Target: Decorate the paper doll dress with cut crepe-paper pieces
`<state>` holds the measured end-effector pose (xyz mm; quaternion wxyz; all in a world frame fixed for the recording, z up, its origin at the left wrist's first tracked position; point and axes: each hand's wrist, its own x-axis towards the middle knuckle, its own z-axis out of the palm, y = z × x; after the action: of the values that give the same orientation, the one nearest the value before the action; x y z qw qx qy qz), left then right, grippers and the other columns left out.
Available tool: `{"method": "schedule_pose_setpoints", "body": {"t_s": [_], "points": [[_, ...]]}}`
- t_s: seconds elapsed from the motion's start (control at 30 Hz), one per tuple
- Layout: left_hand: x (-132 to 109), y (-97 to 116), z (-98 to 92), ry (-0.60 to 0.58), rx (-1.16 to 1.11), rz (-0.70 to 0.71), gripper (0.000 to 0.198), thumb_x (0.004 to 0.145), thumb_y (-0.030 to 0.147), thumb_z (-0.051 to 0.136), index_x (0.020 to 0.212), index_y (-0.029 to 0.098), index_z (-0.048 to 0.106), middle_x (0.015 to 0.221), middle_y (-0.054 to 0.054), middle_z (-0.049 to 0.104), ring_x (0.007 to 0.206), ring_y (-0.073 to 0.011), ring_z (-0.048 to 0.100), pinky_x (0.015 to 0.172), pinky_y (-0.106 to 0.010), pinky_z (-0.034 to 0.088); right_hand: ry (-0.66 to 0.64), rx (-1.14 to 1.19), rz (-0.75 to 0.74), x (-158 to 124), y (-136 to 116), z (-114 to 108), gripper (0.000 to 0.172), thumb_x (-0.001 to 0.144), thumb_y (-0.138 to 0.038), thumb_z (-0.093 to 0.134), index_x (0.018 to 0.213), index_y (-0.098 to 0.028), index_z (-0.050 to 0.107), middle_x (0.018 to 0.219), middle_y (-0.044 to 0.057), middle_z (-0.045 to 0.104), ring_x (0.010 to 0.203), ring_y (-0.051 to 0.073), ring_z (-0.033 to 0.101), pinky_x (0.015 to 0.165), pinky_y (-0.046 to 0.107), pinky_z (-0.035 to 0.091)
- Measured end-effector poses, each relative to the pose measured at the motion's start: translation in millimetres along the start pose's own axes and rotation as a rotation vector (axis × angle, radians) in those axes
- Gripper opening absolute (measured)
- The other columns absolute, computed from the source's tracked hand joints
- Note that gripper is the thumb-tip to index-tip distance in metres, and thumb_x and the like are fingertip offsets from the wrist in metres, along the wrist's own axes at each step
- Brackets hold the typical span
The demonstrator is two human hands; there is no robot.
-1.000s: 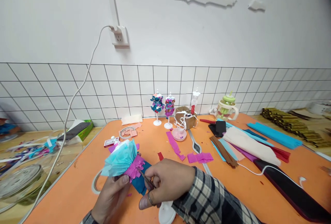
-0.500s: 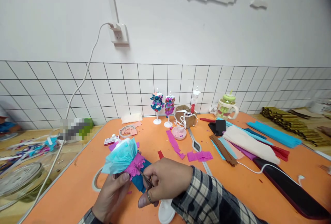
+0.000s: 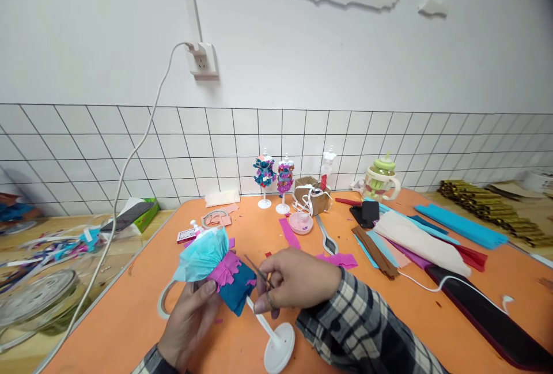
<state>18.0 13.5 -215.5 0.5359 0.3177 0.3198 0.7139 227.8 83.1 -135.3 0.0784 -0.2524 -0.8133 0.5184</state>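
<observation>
My left hand [image 3: 186, 321] is closed on a small stand figure dressed in crepe paper [image 3: 216, 267]: pale blue on top, magenta fringe in the middle, dark teal below. Its white rod runs down to a round white base [image 3: 280, 351] resting on the orange table [image 3: 129, 328]. My right hand [image 3: 298, 282] grips small scissors [image 3: 258, 271], whose thin blades point up and left, just off the teal paper.
Two dressed stand figures [image 3: 273, 181] and a bare white one [image 3: 327, 166] stand at the wall by a brown box [image 3: 311, 194]. Crepe paper strips [image 3: 415, 235], a green-lidded cup [image 3: 380, 181], a pink dish [image 3: 301, 222], tape rings and a white cable lie around.
The scissors have pulled out of the magenta fringe and moved right and up. The figure has tilted so its rod and white base now show. The view shifted slightly.
</observation>
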Motion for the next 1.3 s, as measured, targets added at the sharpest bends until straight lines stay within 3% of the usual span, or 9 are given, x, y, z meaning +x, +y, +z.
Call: {"method": "schedule_pose_setpoints", "body": {"t_s": [0.17,0.23,0.33,0.47,0.67,0.87,1.1,1.3], "points": [[5.0,-1.0,2.6,0.063,-0.063,-0.038,0.051,0.067,0.025,0.08,0.115,0.021,0.066,0.106,-0.009,0.074,0.106,-0.0331,0.065,0.096,-0.046,0.049,0.616,-0.198,-0.053,9.8,-1.0,0.2,0.019,0.075,-0.037,0.068,0.082,-0.021,0.062,0.073,-0.001,0.063,0.066,0.013,0.055,0.059,0.025,0.036],[4.9,-1.7,4.8,0.062,-0.063,-0.031,0.052,0.066,0.024,0.081,0.117,0.022,0.066,0.106,-0.009,0.074,0.107,-0.0329,0.064,0.096,-0.045,0.049,0.694,-0.169,-0.107,18.1,0.5,11.5,0.024,0.074,-0.041,0.069,0.085,-0.022,0.059,0.083,0.001,0.064,0.078,0.016,0.057,0.064,0.027,0.039],[2.4,-2.6,7.8,0.046,-0.029,-0.029,0.059,0.064,0.021,0.083,0.12,0.022,0.064,0.102,-0.009,0.076,0.105,-0.0334,0.065,0.091,-0.043,0.052,0.708,-0.049,-0.147,29.3,5.2,29.4,0.034,0.069,-0.041,0.072,0.09,-0.021,0.053,0.099,0.004,0.063,0.095,0.021,0.057,0.074,0.03,0.042],[-0.8,-3.2,8.2,0.036,0.028,-0.046,0.065,0.06,0.019,0.085,0.121,0.021,0.064,0.096,-0.009,0.077,0.094,-0.0337,0.069,0.078,-0.04,0.057,0.671,0.046,-0.117,37.8,11.9,39.4,0.038,0.065,-0.035,0.074,0.09,-0.021,0.048,0.102,0.003,0.062,0.093,0.019,0.057,0.076,0.031,0.043],[0.6,-3.4,5.1,0.051,0.017,0.002,0.061,0.065,0.023,0.082,0.122,0.019,0.063,0.107,-0.012,0.074,0.105,-0.034,0.066,0.092,-0.044,0.052,0.837,0.002,-0.151,39.6,14.1,29.1,0.018,0.071,-0.016,0.06,0.086,-0.021,0.052,0.095,0.002,0.065,0.091,0.018,0.055,0.083,0.034,0.041],[0.5,-3.0,6.5,0.061,0.016,0.009,0.06,0.063,0.022,0.083,0.12,0.021,0.064,0.113,-0.012,0.072,0.113,-0.0364,0.061,0.098,-0.048,0.047,0.683,0.107,-0.246,36.0,7.8,30.9,0.015,0.072,-0.022,0.062,0.072,-0.021,0.047,0.076,-0.001,0.065,0.073,0.015,0.056,0.071,0.028,0.043],[-1.9,-7.3,0.7,0.013,0.064,-0.009,0.045,0.066,0.021,0.081,0.109,0.022,0.069,0.114,-0.01,0.072,0.111,-0.0349,0.061,0.097,-0.047,0.047,0.663,0.173,-0.152,37.4,6.3,39.2,0.025,0.066,-0.028,0.071,0.07,-0.019,0.048,0.07,-0.003,0.06,0.065,0.012,0.052,0.063,0.025,0.041],[-3.6,-6.5,5.8,0.011,0.093,0.014,0.055,0.065,0.024,0.082,0.118,0.022,0.065,0.116,-0.011,0.07,0.113,-0.0361,0.059,0.096,-0.047,0.048,0.58,0.308,-0.163,40.5,8.1,40.8,0.031,0.065,-0.026,0.073,0.069,-0.019,0.043,0.068,-0.003,0.056,0.061,0.011,0.048,0.059,0.023,0.04]]}}
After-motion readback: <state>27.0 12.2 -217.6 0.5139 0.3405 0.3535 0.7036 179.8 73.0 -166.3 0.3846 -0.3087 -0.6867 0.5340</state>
